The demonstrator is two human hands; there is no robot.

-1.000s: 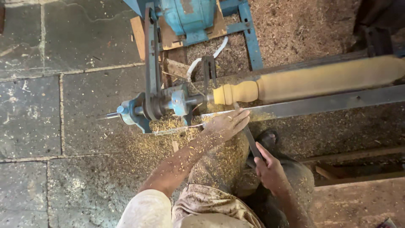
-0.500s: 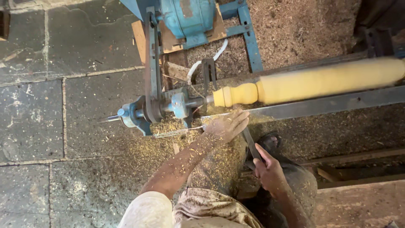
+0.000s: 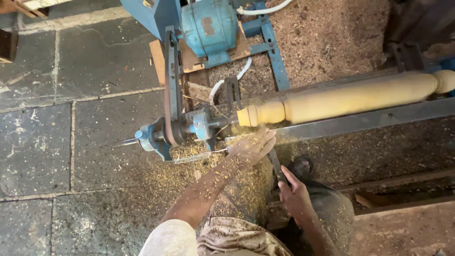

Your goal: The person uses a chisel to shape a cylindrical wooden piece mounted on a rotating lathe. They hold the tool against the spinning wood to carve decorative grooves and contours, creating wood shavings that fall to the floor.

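The motor (image 3: 208, 26) sits at twelve o'clock, the turned spindle (image 3: 350, 97) runs toward three, above the rail (image 3: 369, 121); the stone floor (image 3: 47, 142) spreads toward nine.

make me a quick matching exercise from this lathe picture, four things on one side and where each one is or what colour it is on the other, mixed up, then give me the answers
Things:
1. left hand
2. right hand
3. turned wooden spindle
4. motor

Descriptions:
A. blue-green, at the top of the view
B. pale yellow, lying across the lathe
C. grips a dark tool handle
D. rests by the metal rail, dusted with shavings

Pairs: 1-D, 2-C, 3-B, 4-A
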